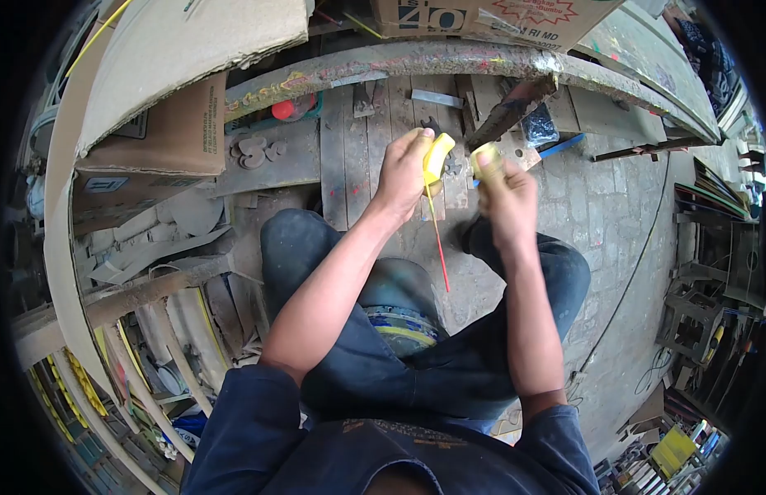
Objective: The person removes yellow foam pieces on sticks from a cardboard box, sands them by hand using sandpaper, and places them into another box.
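Note:
My left hand (405, 169) is closed around a bright yellow curved piece (437, 158), its thumb along the upper end. Below that hand a thin rod (440, 247) slants down, yellowish near the top and red towards its tip; whether it is joined to the curved piece is hidden. To the right, a little apart, my right hand (508, 198) pinches a small pale-yellow piece (484, 157). Motion blurs this hand, so I cannot make out what the piece is. Both hands are held above my knees, in front of the wooden bench.
A rough beam (358, 64) crosses ahead, with a dark upright blade-like piece (511, 111) below its right part. Flat round pieces (253, 153) lie on boards at left, near a cardboard box (152, 173). A cable (626, 285) runs along the paved floor at right.

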Demonstrator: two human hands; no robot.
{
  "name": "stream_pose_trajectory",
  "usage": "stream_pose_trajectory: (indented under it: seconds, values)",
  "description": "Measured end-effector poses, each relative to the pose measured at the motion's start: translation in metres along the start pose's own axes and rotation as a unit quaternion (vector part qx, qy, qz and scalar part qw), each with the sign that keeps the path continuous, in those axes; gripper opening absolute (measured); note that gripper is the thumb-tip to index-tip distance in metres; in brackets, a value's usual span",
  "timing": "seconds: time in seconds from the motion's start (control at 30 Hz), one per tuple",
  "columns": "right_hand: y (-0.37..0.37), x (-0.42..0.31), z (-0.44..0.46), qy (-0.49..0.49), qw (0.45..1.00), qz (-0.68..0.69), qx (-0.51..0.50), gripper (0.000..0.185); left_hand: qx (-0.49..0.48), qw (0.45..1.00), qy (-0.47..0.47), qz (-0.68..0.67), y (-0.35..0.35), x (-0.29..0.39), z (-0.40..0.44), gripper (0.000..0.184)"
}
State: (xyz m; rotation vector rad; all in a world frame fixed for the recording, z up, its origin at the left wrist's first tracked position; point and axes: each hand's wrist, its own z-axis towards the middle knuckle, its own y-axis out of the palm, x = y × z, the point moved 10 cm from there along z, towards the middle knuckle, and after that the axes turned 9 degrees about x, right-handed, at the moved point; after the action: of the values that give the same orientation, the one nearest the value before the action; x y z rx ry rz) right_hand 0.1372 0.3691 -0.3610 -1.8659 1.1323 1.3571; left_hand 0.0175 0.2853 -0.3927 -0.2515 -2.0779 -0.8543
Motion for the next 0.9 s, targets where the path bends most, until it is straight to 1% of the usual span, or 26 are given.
stream_pose_trajectory:
  seconds: [0.03, 0.1, 0.17, 0.23, 0.3, 0.33, 0.4, 0.43, 0.5, 0.53, 0.57, 0.63, 0.67, 0.7, 0.77, 0.8, 0.83, 0.9]
  values:
    - [-0.001, -0.002, 0.005, 0.031, 0.997, 0.063, -0.034, 0.023, 0.000, 1.000, -0.001, -0.003, -0.002, -0.002, -0.001, 0.025]
    - [-0.003, -0.009, 0.008, 0.001, 0.995, 0.092, -0.044, 0.017, -0.061, 0.998, -0.023, -0.008, 0.012, -0.006, -0.006, 0.024]
    - [0.007, -0.012, 0.002, -0.065, 0.995, 0.059, -0.039, 0.017, -0.052, 0.998, -0.024, 0.003, 0.017, -0.007, -0.009, 0.025]
    - [0.019, -0.003, -0.005, -0.067, 0.996, -0.028, -0.057, 0.028, -0.040, 0.999, -0.024, 0.019, 0.017, -0.007, -0.010, 0.026]
    - [0.003, -0.019, 0.001, -0.158, 0.983, -0.082, 0.039, 0.028, -0.083, 0.996, -0.035, 0.000, 0.022, -0.011, -0.015, 0.022]
    - [0.002, -0.019, 0.000, -0.156, 0.984, -0.082, 0.040, 0.028, -0.084, 0.996, -0.038, -0.010, 0.022, -0.012, -0.016, 0.021]
    - [-0.005, -0.042, -0.006, -0.232, 0.959, -0.131, 0.098, 0.030, -0.073, 0.997, -0.039, -0.003, 0.024, -0.010, -0.014, 0.020]
    - [-0.005, -0.038, -0.007, -0.233, 0.959, -0.131, 0.098, 0.030, -0.059, 0.997, -0.041, 0.004, 0.023, -0.009, -0.013, 0.020]
    - [0.009, -0.034, -0.012, -0.268, 0.956, -0.115, 0.040, 0.028, -0.069, 0.996, -0.055, 0.003, 0.023, -0.009, -0.016, 0.020]
    - [0.001, -0.039, -0.010, -0.272, 0.944, -0.158, 0.099, 0.027, -0.077, 0.995, -0.069, -0.001, 0.023, -0.012, -0.019, 0.020]
    - [-0.007, -0.049, -0.010, -0.283, 0.938, -0.155, 0.125, 0.025, -0.075, 0.995, -0.072, -0.002, 0.023, -0.013, -0.022, 0.020]
    - [-0.025, -0.063, -0.009, -0.350, 0.911, -0.102, 0.191, 0.026, -0.117, 0.990, -0.080, 0.001, 0.034, -0.009, -0.027, 0.021]
    - [-0.031, -0.056, 0.003, -0.295, 0.942, -0.047, 0.154, 0.027, -0.098, 0.992, -0.077, -0.005, 0.033, -0.007, -0.027, 0.022]
    - [-0.031, -0.058, 0.000, -0.297, 0.941, -0.047, 0.156, 0.027, -0.101, 0.992, -0.077, -0.004, 0.032, -0.007, -0.025, 0.022]
    - [-0.011, -0.043, 0.001, -0.194, 0.978, 0.062, 0.049, 0.029, -0.079, 0.995, -0.068, 0.000, 0.022, -0.009, -0.021, 0.021]
    - [0.005, -0.054, -0.008, -0.271, 0.959, 0.077, -0.007, 0.029, -0.076, 0.995, -0.068, -0.002, 0.023, -0.010, -0.021, 0.021]
    - [0.012, -0.045, -0.007, -0.269, 0.962, -0.014, -0.040, 0.028, -0.064, 0.996, -0.058, 0.003, 0.023, -0.009, -0.021, 0.021]
    - [0.022, -0.040, -0.008, -0.257, 0.965, -0.008, -0.051, 0.029, -0.051, 0.997, -0.050, 0.009, 0.022, -0.009, -0.021, 0.021]
